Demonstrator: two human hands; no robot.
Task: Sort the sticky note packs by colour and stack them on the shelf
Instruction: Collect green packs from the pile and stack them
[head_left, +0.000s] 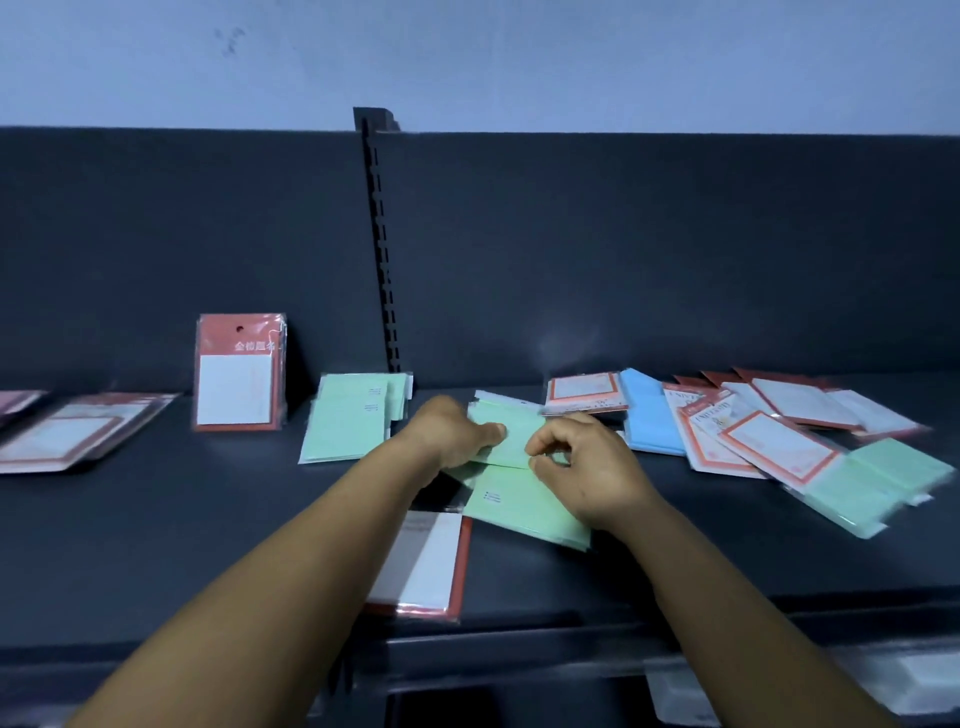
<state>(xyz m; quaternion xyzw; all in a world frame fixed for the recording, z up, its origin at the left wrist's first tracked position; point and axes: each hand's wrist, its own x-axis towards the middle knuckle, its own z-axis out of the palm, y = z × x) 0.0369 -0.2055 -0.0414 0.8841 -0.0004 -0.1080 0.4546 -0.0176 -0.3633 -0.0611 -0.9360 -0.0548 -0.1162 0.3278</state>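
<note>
Centre of the frame, left hand (453, 432) and right hand (582, 462) pinching a green pack (511, 434), fingers curled, dark shelf (208, 519) beneath.

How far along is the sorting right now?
Partly done. A green stack lies left of centre and a red-framed pack stands against the back panel. In hand: left hand and right hand both grip green packs. Left: the mixed heap of red, blue and green on the right.

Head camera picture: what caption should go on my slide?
Both hands, left hand and right hand, hold a green pack over the shelf.
</note>
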